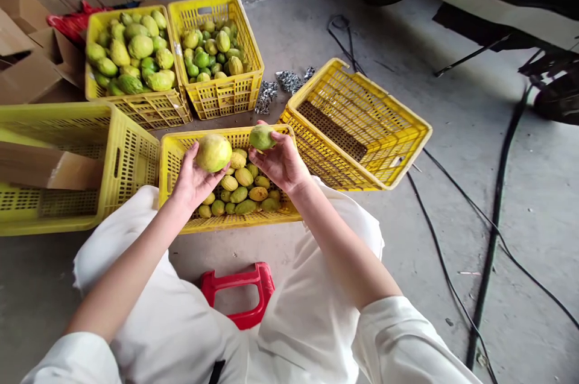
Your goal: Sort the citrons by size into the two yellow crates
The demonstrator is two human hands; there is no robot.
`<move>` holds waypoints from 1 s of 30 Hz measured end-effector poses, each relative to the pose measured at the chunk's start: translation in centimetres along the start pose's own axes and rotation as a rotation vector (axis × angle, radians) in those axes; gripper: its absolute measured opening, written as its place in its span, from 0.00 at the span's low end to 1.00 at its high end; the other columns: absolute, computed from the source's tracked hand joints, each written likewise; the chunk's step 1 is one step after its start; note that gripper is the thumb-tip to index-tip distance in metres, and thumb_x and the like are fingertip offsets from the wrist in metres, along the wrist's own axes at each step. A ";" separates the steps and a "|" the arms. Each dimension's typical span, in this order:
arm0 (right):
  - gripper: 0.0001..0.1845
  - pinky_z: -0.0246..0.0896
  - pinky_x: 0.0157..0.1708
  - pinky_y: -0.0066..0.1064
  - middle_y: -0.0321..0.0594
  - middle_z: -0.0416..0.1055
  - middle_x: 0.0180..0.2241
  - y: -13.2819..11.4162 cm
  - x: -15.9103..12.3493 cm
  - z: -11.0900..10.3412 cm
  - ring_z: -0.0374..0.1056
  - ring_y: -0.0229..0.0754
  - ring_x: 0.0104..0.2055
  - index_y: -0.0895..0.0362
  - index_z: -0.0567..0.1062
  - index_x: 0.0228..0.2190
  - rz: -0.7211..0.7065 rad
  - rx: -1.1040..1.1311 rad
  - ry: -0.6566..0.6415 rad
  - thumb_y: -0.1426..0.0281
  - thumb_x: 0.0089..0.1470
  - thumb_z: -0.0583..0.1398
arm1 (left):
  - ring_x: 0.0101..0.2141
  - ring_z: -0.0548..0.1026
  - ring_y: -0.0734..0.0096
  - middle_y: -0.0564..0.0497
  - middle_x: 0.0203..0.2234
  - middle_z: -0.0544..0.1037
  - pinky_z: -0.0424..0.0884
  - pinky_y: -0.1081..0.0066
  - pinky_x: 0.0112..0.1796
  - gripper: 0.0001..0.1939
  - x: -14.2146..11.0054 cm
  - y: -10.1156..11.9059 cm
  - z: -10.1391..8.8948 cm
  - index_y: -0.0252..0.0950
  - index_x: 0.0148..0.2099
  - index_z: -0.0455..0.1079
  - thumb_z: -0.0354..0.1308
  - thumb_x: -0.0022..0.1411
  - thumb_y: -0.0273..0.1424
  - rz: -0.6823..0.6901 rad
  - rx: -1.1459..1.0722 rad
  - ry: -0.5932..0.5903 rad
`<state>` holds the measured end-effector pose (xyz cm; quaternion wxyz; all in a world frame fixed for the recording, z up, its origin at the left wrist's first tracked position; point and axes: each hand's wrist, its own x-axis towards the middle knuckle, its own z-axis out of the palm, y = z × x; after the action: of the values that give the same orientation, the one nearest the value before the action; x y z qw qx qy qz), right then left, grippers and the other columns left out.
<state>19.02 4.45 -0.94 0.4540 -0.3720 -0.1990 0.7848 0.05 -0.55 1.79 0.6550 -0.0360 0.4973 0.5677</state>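
My left hand (193,182) is closed around a large yellow-green lemon-like fruit (213,153). In my right hand (286,162) is a smaller, greener fruit (262,137), gripped between thumb and fingers. Both hands are raised over a yellow plastic crate (239,226) that stands between my knees. Several yellow and green fruits (245,177) lie at the bottom of that crate, partly hidden by my hands.
Two fuller crates of fruit, a left one (136,111) and a right one (221,94), stand behind. A crate with cardboard (108,161) is at left, a tilted crate (389,137) at right. Black cables (493,227), a red stool (265,287) and a scooter (506,4) are around.
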 end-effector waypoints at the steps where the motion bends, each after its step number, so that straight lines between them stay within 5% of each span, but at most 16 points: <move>1: 0.17 0.81 0.51 0.37 0.34 0.80 0.42 0.0 0.0 0.0 0.79 0.42 0.43 0.48 0.75 0.44 0.007 0.005 0.010 0.58 0.54 0.70 | 0.44 0.85 0.58 0.44 0.44 0.84 0.85 0.65 0.45 0.21 0.0 0.0 -0.1 0.41 0.54 0.74 0.70 0.64 0.45 -0.006 0.023 -0.004; 6: 0.20 0.81 0.51 0.44 0.34 0.80 0.42 0.3 -0.1 0.2 0.80 0.46 0.46 0.47 0.72 0.38 -0.028 -0.039 0.003 0.59 0.49 0.74 | 0.47 0.84 0.54 0.45 0.45 0.85 0.86 0.59 0.46 0.14 -0.2 -0.1 -0.3 0.42 0.50 0.74 0.69 0.64 0.37 -0.005 0.087 -0.012; 13: 0.16 0.78 0.49 0.30 0.30 0.79 0.42 0.1 0.0 0.0 0.75 0.37 0.40 0.47 0.77 0.44 -0.051 -0.022 -0.061 0.63 0.52 0.69 | 0.64 0.76 0.60 0.53 0.43 0.85 0.82 0.67 0.52 0.04 -0.8 0.6 0.5 0.45 0.46 0.73 0.63 0.71 0.30 0.037 0.027 0.030; 21: 0.20 0.80 0.56 0.49 0.35 0.80 0.42 0.9 0.5 -0.5 0.81 0.46 0.47 0.47 0.72 0.40 -0.007 0.001 -0.018 0.51 0.55 0.70 | 0.54 0.82 0.59 0.45 0.46 0.83 0.83 0.69 0.47 0.06 -0.4 0.7 0.5 0.42 0.48 0.74 0.62 0.70 0.34 0.005 -0.018 0.072; 30: 0.12 0.82 0.50 0.33 0.35 0.80 0.42 0.1 0.4 -0.2 0.79 0.41 0.42 0.48 0.75 0.44 0.044 0.081 0.024 0.60 0.59 0.67 | 0.52 0.83 0.60 0.48 0.50 0.84 0.84 0.69 0.44 0.11 -0.6 0.8 0.6 0.47 0.52 0.75 0.62 0.69 0.29 0.040 -0.037 0.063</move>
<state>19.04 4.72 -1.29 0.4536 -0.3669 -0.1535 0.7975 -0.13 -0.32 2.90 0.6270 -0.0560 0.5076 0.5883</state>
